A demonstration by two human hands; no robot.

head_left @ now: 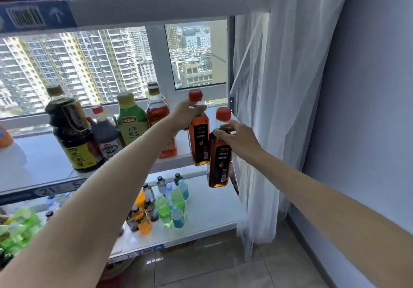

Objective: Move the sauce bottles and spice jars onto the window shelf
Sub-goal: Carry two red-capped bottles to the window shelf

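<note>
Above shelf [44, 164], hands [187, 115] hold amber-filled bottles [199, 140].

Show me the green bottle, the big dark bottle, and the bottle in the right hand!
green bottle [131, 129]: head view, on its label.
big dark bottle [71, 131]: head view, on its body.
right-hand bottle [220, 162]: head view, on its black label.

Red-capped bottles [198, 140] in both hands [187, 114]
</note>
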